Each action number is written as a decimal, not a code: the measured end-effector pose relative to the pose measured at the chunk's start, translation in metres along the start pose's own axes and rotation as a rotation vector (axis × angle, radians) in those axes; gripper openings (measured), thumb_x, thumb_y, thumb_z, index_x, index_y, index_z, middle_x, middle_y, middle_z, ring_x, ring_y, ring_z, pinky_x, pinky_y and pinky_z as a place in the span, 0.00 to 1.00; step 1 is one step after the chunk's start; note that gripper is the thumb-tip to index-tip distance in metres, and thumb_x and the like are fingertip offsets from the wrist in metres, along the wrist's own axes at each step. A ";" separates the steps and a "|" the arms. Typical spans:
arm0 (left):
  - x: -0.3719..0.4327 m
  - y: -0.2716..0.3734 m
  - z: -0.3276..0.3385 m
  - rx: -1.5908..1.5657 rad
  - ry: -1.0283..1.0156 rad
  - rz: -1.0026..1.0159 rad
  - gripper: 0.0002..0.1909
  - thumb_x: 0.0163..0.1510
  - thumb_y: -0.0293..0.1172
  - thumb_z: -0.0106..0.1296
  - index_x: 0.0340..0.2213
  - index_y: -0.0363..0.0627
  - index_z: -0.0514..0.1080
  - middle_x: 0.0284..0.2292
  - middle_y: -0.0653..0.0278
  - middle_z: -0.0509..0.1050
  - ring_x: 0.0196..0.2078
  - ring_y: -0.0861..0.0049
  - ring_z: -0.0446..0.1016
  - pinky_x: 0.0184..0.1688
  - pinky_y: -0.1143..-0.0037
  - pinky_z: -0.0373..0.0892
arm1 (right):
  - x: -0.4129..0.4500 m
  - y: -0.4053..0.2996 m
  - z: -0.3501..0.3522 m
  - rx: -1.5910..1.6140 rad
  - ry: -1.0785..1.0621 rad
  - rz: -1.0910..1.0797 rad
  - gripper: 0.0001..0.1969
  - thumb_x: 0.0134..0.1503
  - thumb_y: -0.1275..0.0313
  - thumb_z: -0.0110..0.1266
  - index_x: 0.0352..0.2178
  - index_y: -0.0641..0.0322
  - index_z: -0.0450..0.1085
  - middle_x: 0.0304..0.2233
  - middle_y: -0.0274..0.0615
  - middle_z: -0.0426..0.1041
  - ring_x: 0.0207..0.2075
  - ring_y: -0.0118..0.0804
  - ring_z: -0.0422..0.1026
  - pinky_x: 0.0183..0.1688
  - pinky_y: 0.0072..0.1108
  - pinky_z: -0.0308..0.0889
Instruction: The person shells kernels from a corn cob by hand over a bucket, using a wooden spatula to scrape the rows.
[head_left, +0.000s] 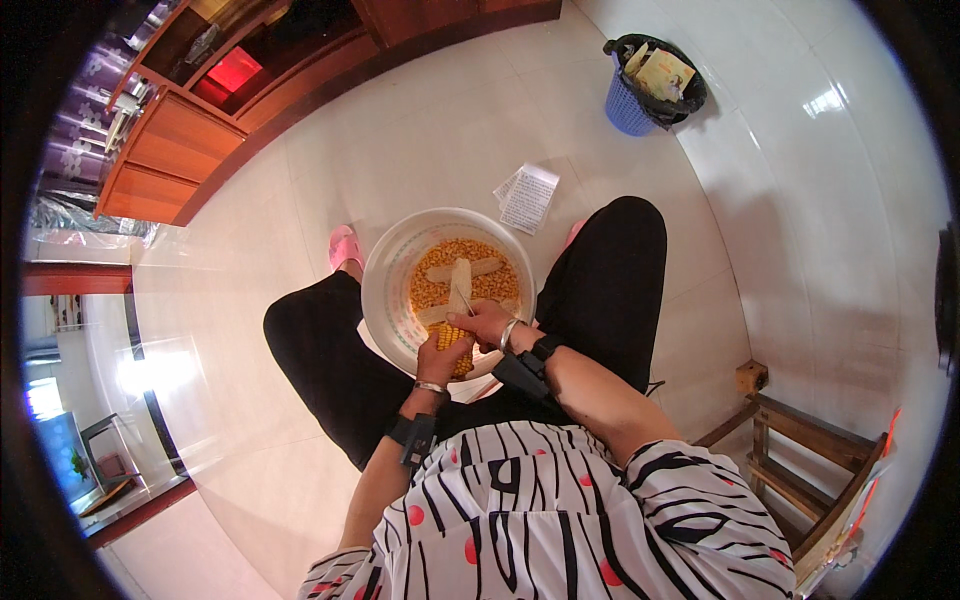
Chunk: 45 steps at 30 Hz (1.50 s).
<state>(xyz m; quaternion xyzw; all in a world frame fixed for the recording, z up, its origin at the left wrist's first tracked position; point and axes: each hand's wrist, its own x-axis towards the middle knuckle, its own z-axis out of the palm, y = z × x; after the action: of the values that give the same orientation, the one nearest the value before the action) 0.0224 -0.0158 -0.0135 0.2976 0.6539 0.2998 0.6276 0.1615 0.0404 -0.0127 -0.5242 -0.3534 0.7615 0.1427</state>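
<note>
My left hand (442, 358) grips an ear of dried yellow corn (452, 339) over the near side of a white basin (380, 251). Its upper part looks stripped to the pale cob. My right hand (485, 324) is closed on a thin pointed metal tool (466, 300), which lies against the ear. Loose corn kernels (469, 289) cover the bottom of the basin, and bare cobs (484, 268) lie on them. The basin sits between my knees. My fingers partly hide the ear and the tool's handle.
Printed paper sheets (529, 196) lie on the tiled floor beyond the basin. A blue waste basket (628, 101) with a black liner stands by the wall at the upper right. There is a wooden cabinet (180, 139) at the upper left and a wooden chair or rack (814, 442) at the lower right.
</note>
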 end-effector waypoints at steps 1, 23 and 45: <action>0.000 0.000 0.001 0.033 0.006 0.002 0.20 0.36 0.37 0.55 0.30 0.37 0.65 0.23 0.61 0.69 0.21 0.78 0.69 0.22 0.80 0.66 | 0.001 0.001 0.000 -0.002 -0.016 0.013 0.20 0.43 0.55 0.52 0.21 0.66 0.65 0.09 0.33 0.58 0.08 0.25 0.55 0.10 0.16 0.51; -0.017 0.026 0.010 0.444 0.109 0.178 0.21 0.33 0.39 0.56 0.29 0.36 0.67 0.23 0.61 0.71 0.24 0.77 0.70 0.27 0.78 0.66 | 0.010 0.012 -0.004 0.079 -0.048 0.098 0.17 0.42 0.59 0.55 0.18 0.62 0.63 0.09 0.30 0.55 0.08 0.25 0.53 0.11 0.16 0.47; -0.009 0.022 0.002 -0.183 0.053 -0.086 0.22 0.41 0.35 0.53 0.34 0.40 0.56 0.22 0.59 0.68 0.15 0.70 0.69 0.11 0.78 0.65 | 0.008 0.004 -0.012 0.333 -0.218 0.097 0.14 0.42 0.63 0.55 0.17 0.63 0.64 0.10 0.30 0.54 0.10 0.23 0.51 0.14 0.16 0.50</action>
<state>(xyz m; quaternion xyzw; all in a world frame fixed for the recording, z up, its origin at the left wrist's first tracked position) 0.0250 -0.0086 0.0095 0.2027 0.6524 0.3389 0.6468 0.1699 0.0472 -0.0239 -0.4243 -0.2100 0.8677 0.1516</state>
